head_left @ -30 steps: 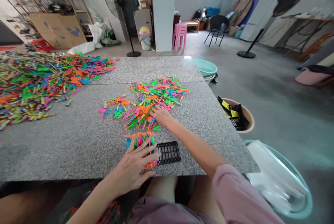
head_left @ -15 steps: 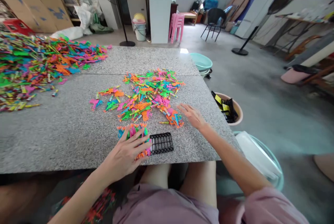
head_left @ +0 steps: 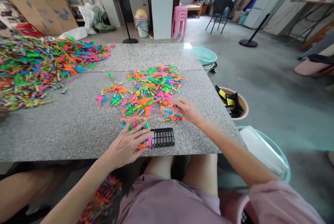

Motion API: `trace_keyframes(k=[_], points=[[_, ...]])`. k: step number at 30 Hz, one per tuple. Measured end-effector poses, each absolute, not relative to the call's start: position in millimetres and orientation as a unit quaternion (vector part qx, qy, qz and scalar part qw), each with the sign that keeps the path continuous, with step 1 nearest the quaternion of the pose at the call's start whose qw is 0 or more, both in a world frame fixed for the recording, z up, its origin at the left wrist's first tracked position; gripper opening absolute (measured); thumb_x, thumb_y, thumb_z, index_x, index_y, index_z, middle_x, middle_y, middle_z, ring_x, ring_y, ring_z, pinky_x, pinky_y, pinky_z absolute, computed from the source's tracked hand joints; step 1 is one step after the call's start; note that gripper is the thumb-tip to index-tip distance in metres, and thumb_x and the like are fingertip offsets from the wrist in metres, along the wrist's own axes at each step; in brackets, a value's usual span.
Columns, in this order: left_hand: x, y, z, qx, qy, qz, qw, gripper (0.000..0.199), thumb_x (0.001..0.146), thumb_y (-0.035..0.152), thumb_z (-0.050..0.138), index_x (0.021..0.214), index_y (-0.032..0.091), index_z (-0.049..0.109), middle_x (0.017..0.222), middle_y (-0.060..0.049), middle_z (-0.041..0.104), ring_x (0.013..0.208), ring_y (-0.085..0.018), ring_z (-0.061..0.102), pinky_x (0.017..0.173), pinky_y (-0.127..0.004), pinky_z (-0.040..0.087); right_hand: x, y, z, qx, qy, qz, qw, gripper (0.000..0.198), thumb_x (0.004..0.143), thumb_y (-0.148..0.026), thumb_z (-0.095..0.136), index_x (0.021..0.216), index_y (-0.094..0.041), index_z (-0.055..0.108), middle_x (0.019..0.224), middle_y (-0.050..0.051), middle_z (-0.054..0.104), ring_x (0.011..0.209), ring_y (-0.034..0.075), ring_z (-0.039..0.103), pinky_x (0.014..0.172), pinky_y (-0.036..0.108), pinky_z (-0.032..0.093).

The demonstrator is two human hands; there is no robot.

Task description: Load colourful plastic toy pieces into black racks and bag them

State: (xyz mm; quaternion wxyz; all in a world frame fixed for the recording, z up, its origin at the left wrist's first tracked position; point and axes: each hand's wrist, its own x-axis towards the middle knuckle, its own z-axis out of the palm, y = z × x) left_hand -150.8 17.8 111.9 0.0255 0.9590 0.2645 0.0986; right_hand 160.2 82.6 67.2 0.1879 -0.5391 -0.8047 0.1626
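My left hand [head_left: 127,144] lies spread and flat over a row of bright plastic pieces [head_left: 139,123], which look like small toy pistols. They stand packed in the left part of a black lattice rack [head_left: 163,137] near the table's front edge; the rack's right part shows bare slots. Beside a small cluster of orange and blue toy pistols [head_left: 171,112], my right hand [head_left: 189,110] has its fingers bent together at the cluster's right edge. Whatever is between those fingertips is hidden. Just beyond lies a loose pile of mixed toy pistols [head_left: 153,88].
A much larger heap of toy pieces [head_left: 39,67] covers the far left of the speckled stone table [head_left: 86,123]. Right of the table stand a tub with black racks [head_left: 245,107], a teal basin [head_left: 205,55] and a basin holding clear plastic [head_left: 263,151]. Another person's leg [head_left: 28,185] shows at lower left.
My right hand has moved slightly left to the cluster, its outstretched fingers now bent. My left hand stays on the rack. A green piece now lies apart behind the pile's left side.
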Motion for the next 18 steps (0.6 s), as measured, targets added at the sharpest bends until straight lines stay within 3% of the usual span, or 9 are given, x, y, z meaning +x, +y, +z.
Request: trace_keyframes(k=[4,9,14,18], points=[[-152,20,109,0.955,0.271,0.112,0.037,0.035,0.095,0.032,0.057,0.128,0.024,0.060,0.134,-0.005,0.064,0.137,-0.029,0.046,0.122,-0.060,0.007,116,24,30,-0.595,-0.640,0.393,0.285,0.018,0.092,-0.026,0.052,0.106,-0.017,0.060,0.075,0.001,0.069,0.066,0.016,0.066,0.068,0.028,0.053],[-153,20,108,0.957,0.269,0.107,0.030,0.036,0.095,0.036,0.057,0.129,0.024,0.060,0.134,-0.005,0.064,0.138,-0.029,0.045,0.121,-0.060,0.006,58,22,7,-0.564,-0.638,0.373,0.369,0.012,0.076,-0.011,0.062,0.086,-0.019,0.062,0.091,0.002,0.071,0.084,0.016,0.067,0.079,0.026,0.051],[-152,19,106,0.955,0.271,0.115,0.020,0.035,0.096,0.034,0.056,0.129,0.023,0.059,0.135,-0.005,0.063,0.138,-0.028,0.045,0.123,-0.056,0.009,45,48,14,-0.562,-0.724,0.309,0.255,0.021,0.073,-0.009,0.063,0.091,-0.018,0.066,0.092,0.005,0.071,0.089,0.019,0.066,0.080,0.027,0.049],[-148,16,107,0.953,0.271,0.134,0.005,0.033,0.095,0.031,0.057,0.127,0.023,0.061,0.131,-0.005,0.065,0.137,-0.028,0.047,0.122,-0.059,0.009,43,55,32,-0.550,-0.780,0.262,0.145,0.032,0.080,-0.013,0.060,0.112,-0.017,0.065,0.097,0.010,0.072,0.092,0.024,0.067,0.079,0.030,0.048]])
